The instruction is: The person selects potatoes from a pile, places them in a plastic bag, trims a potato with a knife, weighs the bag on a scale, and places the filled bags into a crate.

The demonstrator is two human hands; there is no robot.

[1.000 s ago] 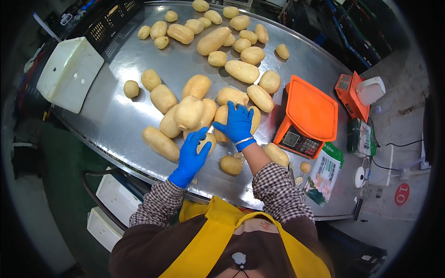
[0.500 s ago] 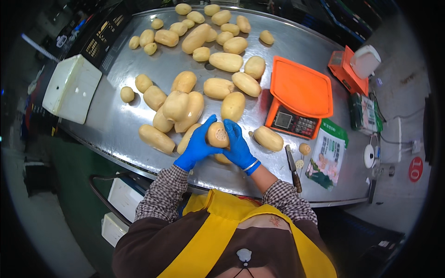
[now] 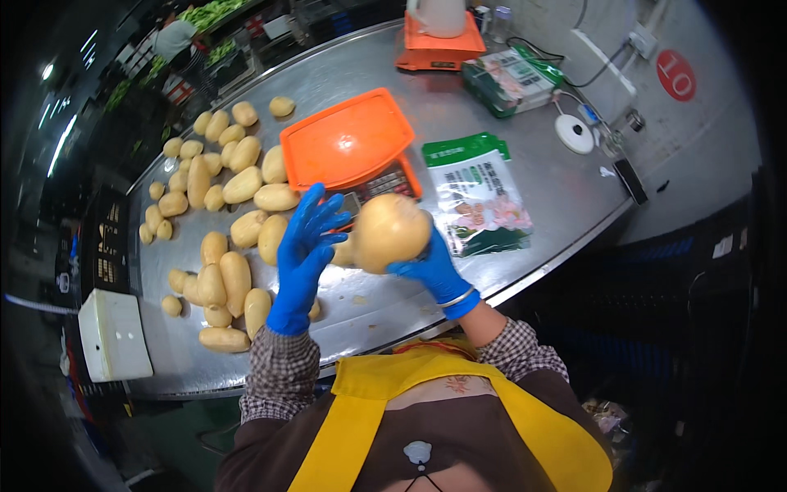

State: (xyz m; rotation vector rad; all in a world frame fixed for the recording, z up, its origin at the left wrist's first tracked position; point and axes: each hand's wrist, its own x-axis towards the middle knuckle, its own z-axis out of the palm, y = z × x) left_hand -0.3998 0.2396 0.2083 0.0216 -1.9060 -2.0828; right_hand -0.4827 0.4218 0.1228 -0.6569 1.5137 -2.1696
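Observation:
A pale, peeled lotus root piece [image 3: 392,232] is held up over the steel table by my right hand [image 3: 447,279], whose blue-gloved fingers wrap its lower right side. Its rounded end faces up. To its left my left hand [image 3: 302,254], also gloved in blue, is raised with fingers spread and nothing in it. Another lotus root [image 3: 343,252] shows partly between my hands, mostly hidden. Several more lotus roots [image 3: 234,283] lie heaped left of my left hand, and others [image 3: 243,186] spread farther back.
An orange scale [image 3: 348,135] stands just beyond my hands. Green-and-white printed bags [image 3: 484,197] lie to its right. A second orange scale [image 3: 418,57] bears a white jug [image 3: 443,15] at the back. A white tub [image 3: 119,340] sits at the left edge. A person [image 3: 176,41] is far off at upper left.
The view has swung right. My left hand has let go of the lotus root and opened, while my right hand has lifted it and turned it. The knife no longer shows.

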